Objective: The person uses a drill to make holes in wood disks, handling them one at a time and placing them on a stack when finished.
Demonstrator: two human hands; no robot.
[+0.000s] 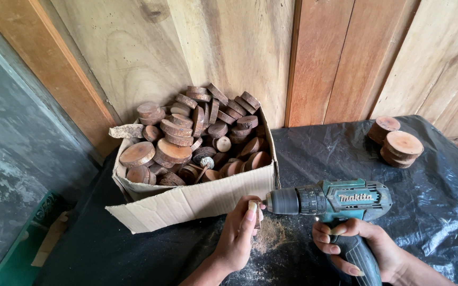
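In the head view, a teal cordless drill (340,201) is gripped by the right hand (361,243), whose fingers are wrapped fully round the handle. A small wooden disc (254,211) is pinched on edge by the closed fingers of the left hand (239,233), right at the drill's chuck tip, above a patch of sawdust (269,235) on the black-covered counter (441,201). Just behind, an open cardboard box (197,198) is heaped with wood slices. A small stack of wood slices (396,140) is seen well apart, at the far right.
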